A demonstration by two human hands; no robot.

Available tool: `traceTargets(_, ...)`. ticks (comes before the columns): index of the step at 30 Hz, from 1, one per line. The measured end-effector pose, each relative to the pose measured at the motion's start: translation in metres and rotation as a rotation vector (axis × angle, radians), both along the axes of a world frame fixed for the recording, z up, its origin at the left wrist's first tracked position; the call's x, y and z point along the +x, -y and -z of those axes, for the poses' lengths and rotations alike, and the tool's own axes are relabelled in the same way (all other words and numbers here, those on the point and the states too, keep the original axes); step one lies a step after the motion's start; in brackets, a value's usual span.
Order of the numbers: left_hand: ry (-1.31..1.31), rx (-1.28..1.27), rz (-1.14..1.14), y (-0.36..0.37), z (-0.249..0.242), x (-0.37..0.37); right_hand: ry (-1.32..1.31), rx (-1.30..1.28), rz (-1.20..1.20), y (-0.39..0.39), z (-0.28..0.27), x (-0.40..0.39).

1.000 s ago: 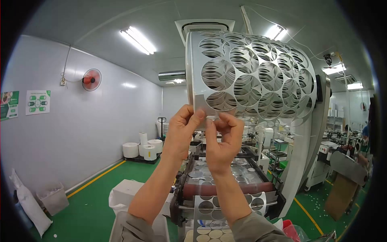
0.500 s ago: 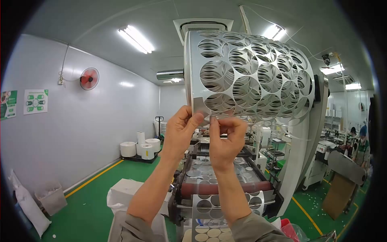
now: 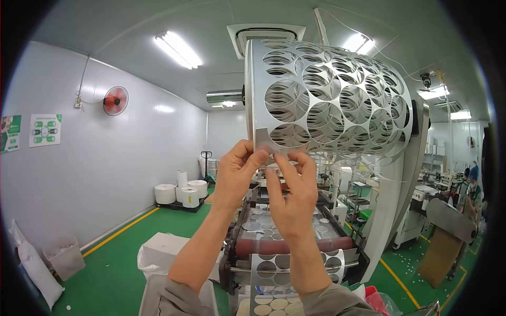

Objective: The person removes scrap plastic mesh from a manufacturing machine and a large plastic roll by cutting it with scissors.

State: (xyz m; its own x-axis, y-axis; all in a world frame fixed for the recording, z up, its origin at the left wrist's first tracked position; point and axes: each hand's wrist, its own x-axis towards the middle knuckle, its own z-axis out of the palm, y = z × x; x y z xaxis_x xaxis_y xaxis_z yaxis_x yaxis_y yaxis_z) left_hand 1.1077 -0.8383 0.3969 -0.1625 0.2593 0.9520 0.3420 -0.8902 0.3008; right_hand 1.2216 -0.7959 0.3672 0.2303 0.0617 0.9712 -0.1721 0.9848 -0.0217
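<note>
A large roll of silvery sheet waste, full of round cut-outs, hangs on a shaft in front of me at head height. My left hand pinches the lower left edge of its outer sheet between thumb and fingers, where a small grey flap shows. Just to the right, my right hand has its thumb and fingers apart, fingertips close to the same edge and holding nothing. Below my forearms, a perforated web runs under a dark red roller on the machine.
White rolls stand on a dark pallet by the left wall. A white bin sits at lower left of the machine. The machine's upright post rises at the right. Farther right, a person is near other equipment.
My right hand has opened from a pinch at the sheet edge, its thumb dropping away from the fingers. My left hand keeps its pinch. The view has shifted slightly.
</note>
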Motion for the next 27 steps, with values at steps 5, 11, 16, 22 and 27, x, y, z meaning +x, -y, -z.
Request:
traceTargets(5, -0.011, -0.029, 0.028, 0.004, 0.001, 0.002, 0.164, 0.040, 0.196, 0.004, 0.004, 0.012)
traceTargets(11, -0.021, -0.058, -0.033, 0.006, 0.005, 0.000, 0.269, -0.212, -0.414, 0.004, 0.008, 0.001)
traceTargets(16, -0.041, -0.043, -0.120, 0.009, 0.009, -0.004, 0.260, -0.359, -0.719, 0.004, -0.001, -0.003)
traceTargets(22, -0.123, 0.145, -0.373, 0.004, 0.013, 0.000, 0.319, -0.383, -0.797, -0.002, -0.016, 0.002)
traceTargets(27, -0.169, 0.100, -0.302, 0.003, 0.009, -0.010, 0.445, -0.505, -0.936, -0.004, -0.020, 0.007)
